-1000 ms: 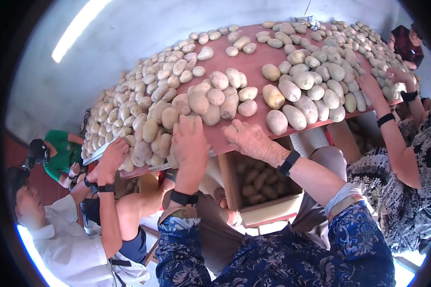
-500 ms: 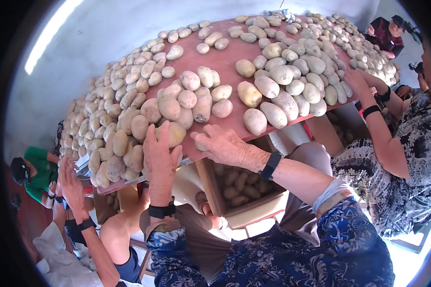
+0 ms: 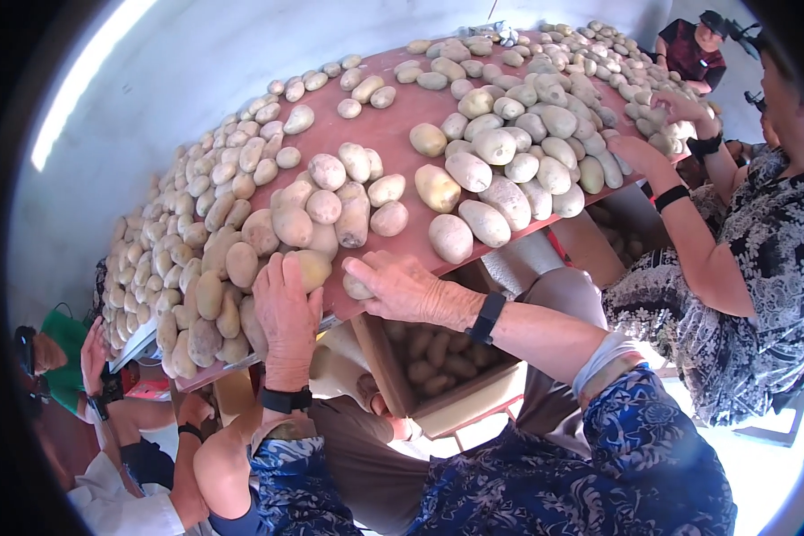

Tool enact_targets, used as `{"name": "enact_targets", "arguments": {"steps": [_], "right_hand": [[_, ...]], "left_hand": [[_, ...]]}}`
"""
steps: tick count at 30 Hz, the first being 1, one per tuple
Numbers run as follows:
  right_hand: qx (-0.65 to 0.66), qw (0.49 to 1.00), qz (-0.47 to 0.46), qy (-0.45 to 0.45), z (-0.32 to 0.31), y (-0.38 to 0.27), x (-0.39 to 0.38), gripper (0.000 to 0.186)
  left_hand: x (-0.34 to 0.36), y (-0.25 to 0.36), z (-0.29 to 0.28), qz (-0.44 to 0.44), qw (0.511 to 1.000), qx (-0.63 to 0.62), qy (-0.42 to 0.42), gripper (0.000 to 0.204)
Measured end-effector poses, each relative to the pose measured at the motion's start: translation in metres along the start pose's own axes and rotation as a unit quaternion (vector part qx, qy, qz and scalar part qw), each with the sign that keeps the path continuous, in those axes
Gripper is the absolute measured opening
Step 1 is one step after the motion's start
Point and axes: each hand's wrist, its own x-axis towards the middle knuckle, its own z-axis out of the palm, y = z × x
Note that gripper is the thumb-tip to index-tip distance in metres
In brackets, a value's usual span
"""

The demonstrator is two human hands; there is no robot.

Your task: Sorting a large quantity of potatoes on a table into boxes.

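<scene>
A reddish-brown sorting table (image 3: 402,134) is covered with several pale potatoes. My left hand (image 3: 286,308) lies flat at the table's near edge, fingers over a yellowish potato (image 3: 308,266) in a pile. My right hand (image 3: 402,286) rests beside it at the same edge, its fingers curled over a small potato (image 3: 357,288). Both wrists wear dark bands, and both sleeves are blue and patterned.
A cardboard box (image 3: 438,380) holding potatoes stands under the table edge below my hands. A person in a floral top (image 3: 741,259) reaches onto the table at the right. Other people crouch at the lower left (image 3: 62,357) and one sits at the far right (image 3: 692,49).
My view has swung so the table sits further left and higher. My left hand slid onto the yellowish potato, and my right hand closed over a small potato at the edge.
</scene>
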Motion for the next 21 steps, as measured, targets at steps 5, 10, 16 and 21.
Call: {"name": "enact_targets", "arguments": {"steps": [5,10,16,21], "right_hand": [[-0.002,1.0,-0.008,-0.006,0.003,0.0,-0.002,0.057],[-0.041,0.997,0.032,-0.058,0.003,-0.022,0.023,0.057],[-0.012,0.998,0.035,-0.055,0.01,0.005,0.012,0.052],[0.0,0.998,0.035,-0.056,0.008,-0.002,0.012,0.052]], "left_hand": [[0.002,0.006,0.0,-0.003,1.0,0.024,-0.013,0.074],[-0.009,-0.02,-0.006,0.005,1.0,-0.012,0.018,0.072],[0.006,-0.019,0.012,0.033,0.998,-0.044,0.02,0.068],[-0.001,-0.028,0.01,0.043,0.995,-0.095,0.001,0.074]]}}
